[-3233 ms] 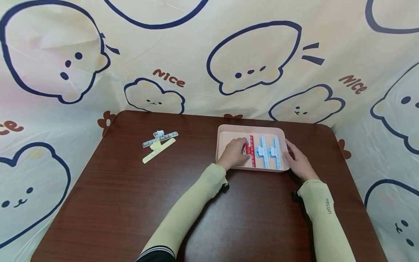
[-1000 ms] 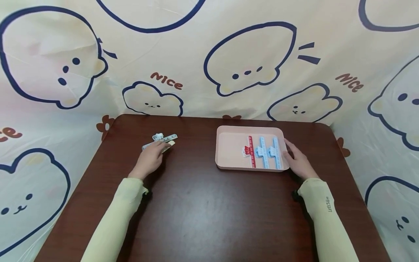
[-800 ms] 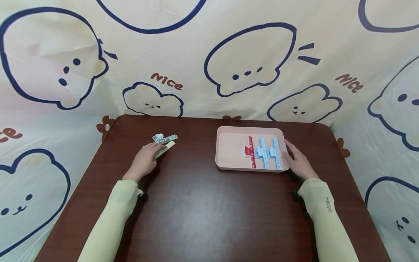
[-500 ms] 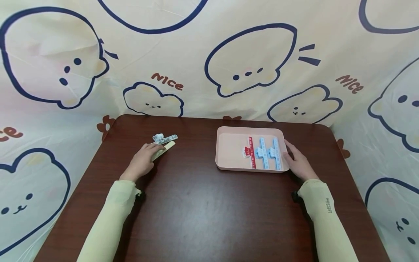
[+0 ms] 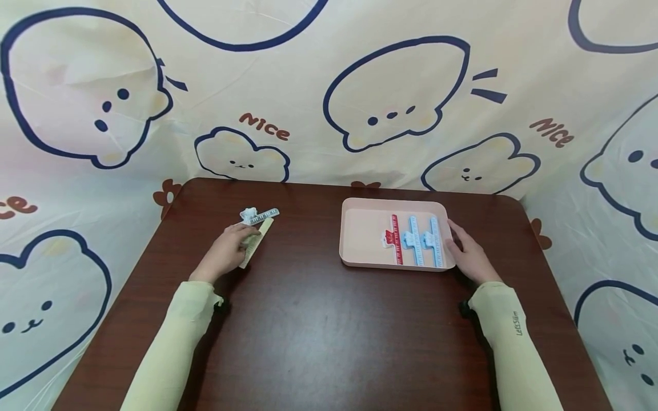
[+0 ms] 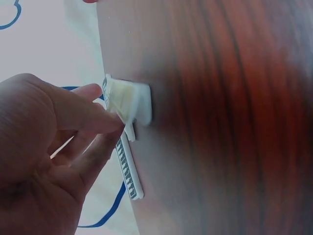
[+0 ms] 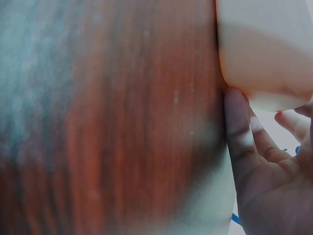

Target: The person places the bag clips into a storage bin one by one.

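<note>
- In the head view we see the left hand [image 5: 226, 250] left of centre on the dark wooden table [image 5: 319, 337], its fingers curled round the near end of a pale yellow ruler clip [image 5: 253, 245].
- The left wrist view shows the thumb and fingertips [image 6: 105, 125] pinching that yellow ruler clip [image 6: 128, 100], so the hand has hold of it; we cannot tell whether the clip is lifted clear of the tabletop.
- The yellow clip points up and to the right in the head view, with its far end just beside a grey-blue ruler clip [image 5: 259, 215] that lies flat on the table above the left hand.
- In the left wrist view the grey-blue ruler clip [image 6: 128, 169] runs below the yellow one, close to the fingers.
- The right hand [image 5: 470, 257] sits right of centre in the head view, its fingers relaxed and resting against the right wall of a pink tray [image 5: 360, 231].
- In the right wrist view we see the thumb pressed to the corner of the pink tray [image 7: 264, 49], the other fingers loosely spread; it grips nothing.
- Inside the tray, toward its right half, three ruler clips lie side by side, running front to back: a red ruler clip [image 5: 394, 238] at the left, then a first light blue ruler clip [image 5: 413, 240], then a second light blue ruler clip [image 5: 434, 241] nearest the right hand.
- Behind the table hangs a cream cartoon-print cloth [image 5: 329, 85] filling the upper part of the frame.
</note>
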{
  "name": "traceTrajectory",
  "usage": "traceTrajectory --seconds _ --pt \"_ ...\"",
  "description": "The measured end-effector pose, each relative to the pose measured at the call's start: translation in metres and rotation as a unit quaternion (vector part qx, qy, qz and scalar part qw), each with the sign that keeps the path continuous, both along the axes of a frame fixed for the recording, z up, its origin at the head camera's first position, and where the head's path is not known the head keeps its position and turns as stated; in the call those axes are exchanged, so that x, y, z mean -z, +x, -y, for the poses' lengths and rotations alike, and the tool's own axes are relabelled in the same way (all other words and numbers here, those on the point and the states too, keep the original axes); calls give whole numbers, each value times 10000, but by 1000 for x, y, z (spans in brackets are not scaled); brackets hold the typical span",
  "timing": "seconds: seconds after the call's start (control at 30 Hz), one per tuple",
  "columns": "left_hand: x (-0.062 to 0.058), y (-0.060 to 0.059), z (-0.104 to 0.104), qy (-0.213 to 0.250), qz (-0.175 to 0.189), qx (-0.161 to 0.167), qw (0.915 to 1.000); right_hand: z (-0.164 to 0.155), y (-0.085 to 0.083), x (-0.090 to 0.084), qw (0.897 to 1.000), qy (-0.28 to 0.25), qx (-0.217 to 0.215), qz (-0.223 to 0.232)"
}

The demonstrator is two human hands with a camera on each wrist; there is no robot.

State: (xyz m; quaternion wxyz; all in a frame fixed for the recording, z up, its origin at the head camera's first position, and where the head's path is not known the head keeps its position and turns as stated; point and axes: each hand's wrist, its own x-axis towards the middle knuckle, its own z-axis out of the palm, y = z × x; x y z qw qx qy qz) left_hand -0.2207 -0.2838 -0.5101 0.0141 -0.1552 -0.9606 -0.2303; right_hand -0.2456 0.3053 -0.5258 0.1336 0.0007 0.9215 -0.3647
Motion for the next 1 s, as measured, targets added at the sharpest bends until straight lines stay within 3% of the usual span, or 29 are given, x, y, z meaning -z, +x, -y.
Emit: traceTrajectory --seconds 0.23,0.4,0.7,1.0 --pt "1 1 -1 26 -258 9 9997 0 0 1 10000 -34 -35 -40" --pt "-3 1 2 -286 -28 -209 9994 0 -1 0 10000 -39 12 49" --pt "-3 -3 1 -315 492 -224 9980 -1 -1 0 10000 -4 -21 5" --pt "-3 -1 0 -267 570 -55 9980 -2 -1 2 10000 25 -33 -17"
